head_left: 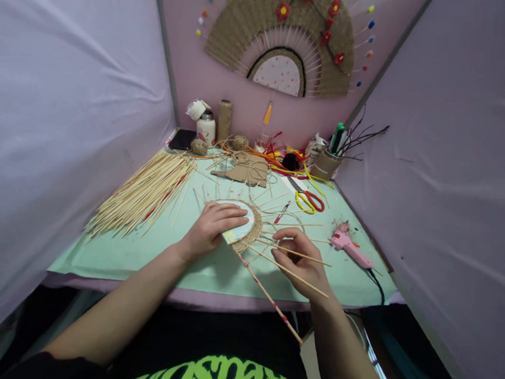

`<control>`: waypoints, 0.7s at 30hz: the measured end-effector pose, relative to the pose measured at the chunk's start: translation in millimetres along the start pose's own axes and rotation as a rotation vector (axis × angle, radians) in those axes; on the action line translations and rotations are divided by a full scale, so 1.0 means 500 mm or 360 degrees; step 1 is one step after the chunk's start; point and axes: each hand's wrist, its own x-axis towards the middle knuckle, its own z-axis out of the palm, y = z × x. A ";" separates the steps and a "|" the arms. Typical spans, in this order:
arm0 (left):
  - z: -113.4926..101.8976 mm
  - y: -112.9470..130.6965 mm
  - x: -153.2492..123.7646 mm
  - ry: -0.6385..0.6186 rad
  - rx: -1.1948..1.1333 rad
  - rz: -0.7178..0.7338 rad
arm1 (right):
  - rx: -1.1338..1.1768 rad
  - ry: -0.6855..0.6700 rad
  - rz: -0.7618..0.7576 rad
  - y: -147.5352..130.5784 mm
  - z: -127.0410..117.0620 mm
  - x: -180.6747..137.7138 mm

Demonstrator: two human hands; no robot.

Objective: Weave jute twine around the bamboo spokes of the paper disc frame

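Note:
A half-round fan frame (256, 231) has a pale centre, a woven twine band and thin bamboo sticks fanning outward. My left hand (216, 224) lies over its pale centre and grips it, fingers on top, thumb hidden. My right hand (299, 263) is among the sticks on the right side, with curved fingers. A gap shows between its thumb and index finger, and two bamboo sticks (302, 280) cross in front of the hand. Loose twine (296, 217) loops just beyond it. A thicker, red-marked stick (271, 300) runs from the frame toward my body.
Bamboo sticks (141, 194) are piled at left. Scissors (308, 201), a red pen (282, 211) and a pink glue gun (351, 246) lie at right. Cardboard (254, 175), twine balls (241, 142) and a pen holder (325, 164) sit behind. A finished fan (237, 29) hangs on the back wall.

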 end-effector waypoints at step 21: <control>-0.005 -0.003 -0.004 0.0154 0.0036 -0.0015 | -0.0058 0.0317 0.0078 0.062 -0.030 -0.028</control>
